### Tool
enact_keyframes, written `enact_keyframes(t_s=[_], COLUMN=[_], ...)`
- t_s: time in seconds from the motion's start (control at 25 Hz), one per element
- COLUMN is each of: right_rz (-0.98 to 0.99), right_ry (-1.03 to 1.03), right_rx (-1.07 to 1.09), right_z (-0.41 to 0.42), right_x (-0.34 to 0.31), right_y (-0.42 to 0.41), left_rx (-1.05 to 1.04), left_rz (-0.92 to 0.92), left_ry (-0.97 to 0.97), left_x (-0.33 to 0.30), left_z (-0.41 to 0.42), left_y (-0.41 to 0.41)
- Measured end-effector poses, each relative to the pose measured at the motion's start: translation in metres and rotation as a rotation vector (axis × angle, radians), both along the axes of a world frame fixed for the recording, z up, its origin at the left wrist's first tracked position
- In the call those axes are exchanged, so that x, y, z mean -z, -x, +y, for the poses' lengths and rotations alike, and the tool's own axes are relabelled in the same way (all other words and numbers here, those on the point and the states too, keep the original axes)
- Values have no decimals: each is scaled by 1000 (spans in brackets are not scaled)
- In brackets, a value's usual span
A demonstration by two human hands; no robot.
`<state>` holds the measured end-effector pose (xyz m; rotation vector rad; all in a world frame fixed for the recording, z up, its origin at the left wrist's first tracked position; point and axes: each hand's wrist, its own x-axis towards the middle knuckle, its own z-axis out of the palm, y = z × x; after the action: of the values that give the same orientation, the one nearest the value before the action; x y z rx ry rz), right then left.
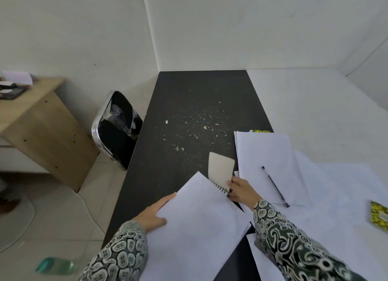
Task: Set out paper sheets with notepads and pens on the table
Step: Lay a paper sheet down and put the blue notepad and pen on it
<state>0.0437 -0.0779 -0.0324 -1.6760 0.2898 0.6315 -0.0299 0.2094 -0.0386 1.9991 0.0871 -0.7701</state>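
- Left hand (pixel 155 214) reaches forward, thumb on top and fingers under the left edge of a paper sheet (pixel 195 228), gripping it above the black desk (pixel 189 112).
- Right hand (pixel 241 189) pinches the spiral end of a small notepad (pixel 220 169), which sticks out past the sheet's far corner.
- A pen (pixel 275 186) lies on another sheet (pixel 270 161) to the right.

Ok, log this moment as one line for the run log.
left hand: holding paper sheet | right hand: gripping spiral notepad | pen: lying on another sheet | black table: speckled
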Motion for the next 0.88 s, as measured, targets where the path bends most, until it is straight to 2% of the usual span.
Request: enact_keyframes(t_s=[0.12, 0.24, 0.48, 0.88], right_rz=[-102, -159, -158, -178], right_ry=[48, 88, 145, 109], right_rx=[-141, -275, -28, -141], right_z=[1, 3, 6, 15], right_x=[10, 14, 33, 42], right_y=[12, 19, 14, 7], left_rx=[-79, -46, -82, -126], left_rz=[-35, -46, -62, -89], left_ry=[-54, -59, -1, 128], left_x=[11, 17, 21, 25], left_z=[-13, -21, -21, -15], left_y=[-2, -3, -3, 2])
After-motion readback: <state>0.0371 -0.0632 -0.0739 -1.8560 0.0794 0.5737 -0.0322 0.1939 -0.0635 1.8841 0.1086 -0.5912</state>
